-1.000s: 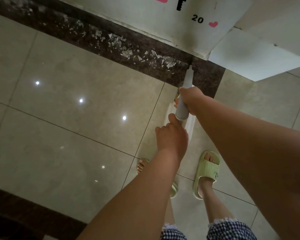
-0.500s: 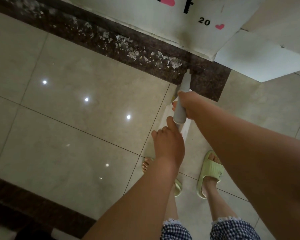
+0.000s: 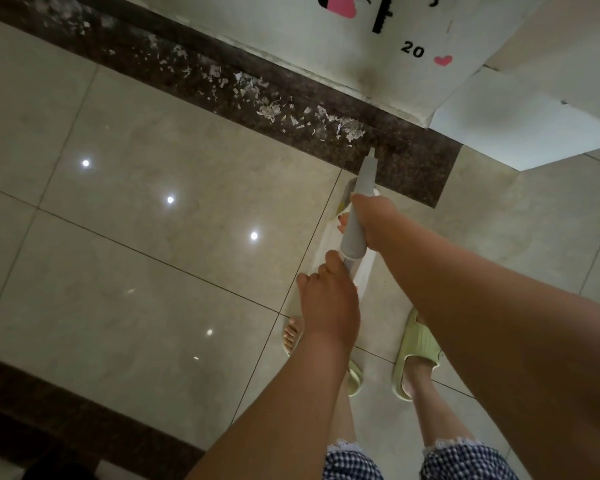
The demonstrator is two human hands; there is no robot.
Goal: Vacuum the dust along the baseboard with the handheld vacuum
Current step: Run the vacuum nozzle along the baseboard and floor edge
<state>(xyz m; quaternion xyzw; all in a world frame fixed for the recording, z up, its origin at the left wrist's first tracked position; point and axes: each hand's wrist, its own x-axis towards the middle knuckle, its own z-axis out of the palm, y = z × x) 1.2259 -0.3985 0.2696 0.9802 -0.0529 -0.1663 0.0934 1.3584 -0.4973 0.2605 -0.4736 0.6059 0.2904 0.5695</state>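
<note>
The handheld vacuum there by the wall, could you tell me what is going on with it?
A person is standing on the tiled floor holding a white handheld vacuum. The right hand grips its body, and the left hand is at its rear end. The nozzle points at the dark border strip below the wall, just right of a trail of white paper-like scraps lying along the strip. Most of that debris is not yet picked up.

Green slippers [image 3: 418,355], checked shorts [image 3: 465,460], wall sticker [image 3: 413,49], glossy floor tiles [image 3: 136,237].
</note>
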